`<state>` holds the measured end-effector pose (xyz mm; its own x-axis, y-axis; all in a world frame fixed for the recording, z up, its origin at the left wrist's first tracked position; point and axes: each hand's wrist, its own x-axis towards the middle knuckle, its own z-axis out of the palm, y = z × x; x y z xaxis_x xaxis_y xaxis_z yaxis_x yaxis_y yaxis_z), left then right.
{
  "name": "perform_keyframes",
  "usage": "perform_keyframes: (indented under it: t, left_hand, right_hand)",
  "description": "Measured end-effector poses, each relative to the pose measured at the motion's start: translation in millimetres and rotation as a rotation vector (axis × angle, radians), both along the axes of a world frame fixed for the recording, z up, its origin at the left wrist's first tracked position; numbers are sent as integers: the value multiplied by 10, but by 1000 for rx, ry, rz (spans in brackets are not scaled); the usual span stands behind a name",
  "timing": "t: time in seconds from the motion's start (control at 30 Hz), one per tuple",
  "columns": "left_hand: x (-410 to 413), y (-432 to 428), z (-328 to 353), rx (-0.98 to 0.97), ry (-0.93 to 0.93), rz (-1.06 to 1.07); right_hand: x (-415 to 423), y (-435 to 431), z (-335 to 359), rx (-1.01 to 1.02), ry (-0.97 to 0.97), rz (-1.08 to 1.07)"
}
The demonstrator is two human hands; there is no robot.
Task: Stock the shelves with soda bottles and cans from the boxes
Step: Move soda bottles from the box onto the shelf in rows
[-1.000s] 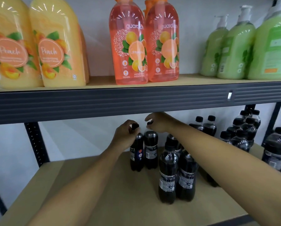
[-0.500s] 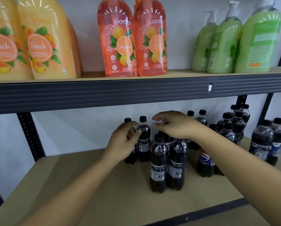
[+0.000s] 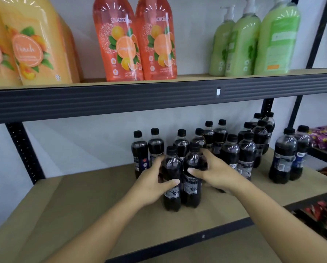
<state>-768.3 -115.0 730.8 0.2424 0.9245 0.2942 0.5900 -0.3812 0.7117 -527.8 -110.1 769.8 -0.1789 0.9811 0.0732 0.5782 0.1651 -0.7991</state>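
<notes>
Several translucent yellow peach shower-cream bottles [image 3: 35,46] stand at the far left of the upper shelf [image 3: 121,103], whose front edge is dark ribbed metal. Below them a black perforated upright [image 3: 24,149] rises beside the lower shelf [image 3: 73,202], a flat, matt brown board. Two glossy orange Guardian shower bottles [image 3: 119,44] come next on the upper level.

Under these, the back pair [image 3: 140,154] of cola bottles stands side by side towards the rear, each of clear waisted plastic with a black screw cap. Just in front, the left hand [image 3: 151,185] grasps the front-left soda bottle [image 3: 171,179], fingers curled round its left flank and thumb laid across the label. Touching it on the right is the front-right soda bottle [image 3: 193,173], gripped by the right hand [image 3: 217,173] with the thumb across its front and the fingers round the far side. Both bottles stand upright on the board, near its front middle.

Further right, a tight cluster of soda bottles [image 3: 247,154] fills the rear, beneath pale green pump bottles [image 3: 240,44]. Another pair of dark bottles [image 3: 284,156] stands apart, and crinkly purple packets [image 3: 324,137] lie on the neighbouring rack.
</notes>
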Motion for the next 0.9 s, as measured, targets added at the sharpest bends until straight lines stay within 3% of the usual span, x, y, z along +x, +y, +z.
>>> perform_keyframes:
  t: [0.57,0.9]
  left_hand:
    - [287,-322,-419,-102,-59,234]
    - [876,-803,-786,-142,82,572]
  right_hand:
    - [241,73,-456,-48,120,228]
    - [731,56,-938,37,-152,491]
